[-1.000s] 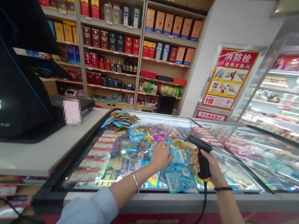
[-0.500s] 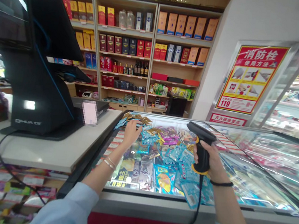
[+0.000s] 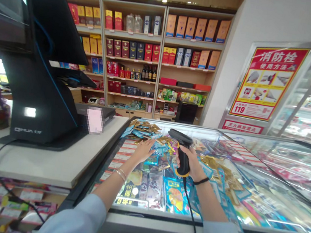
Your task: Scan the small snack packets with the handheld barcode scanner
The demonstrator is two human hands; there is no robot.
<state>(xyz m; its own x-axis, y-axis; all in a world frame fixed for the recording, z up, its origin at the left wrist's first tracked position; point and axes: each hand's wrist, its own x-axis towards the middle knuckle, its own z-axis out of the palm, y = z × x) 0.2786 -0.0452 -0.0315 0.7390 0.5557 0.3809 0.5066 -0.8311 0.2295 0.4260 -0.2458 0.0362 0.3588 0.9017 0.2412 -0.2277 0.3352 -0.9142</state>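
Observation:
My right hand [image 3: 194, 163] is wrapped round the handle of a black and yellow barcode scanner [image 3: 181, 137], its cable hanging down towards me. To the left, my left hand [image 3: 143, 151] lies with fingers stretched out at the edge of small blue snack packets [image 3: 161, 148]; whether it touches them I cannot tell. Beyond it is a heap of blue and gold packets [image 3: 143, 128]. Right of the scanner, more gold packets [image 3: 221, 174] are spread over blue ones, partly behind my right forearm. All of these lie on the glass top of a chest freezer [image 3: 208, 133].
A white counter [image 3: 59, 164] with a black checkout terminal [image 3: 43, 89] stands at left. A pixelated pink patch [image 3: 94, 120] shows beside it. Shelves of boxes [image 3: 192, 58] line the back wall. Larger bags [image 3: 175, 194] show beneath the freezer glass.
My right hand has moved left with the barcode scanner. My left hand has come away from the far heap, nearer and slightly right. Gold and blue packets now lie farther right on the glass.

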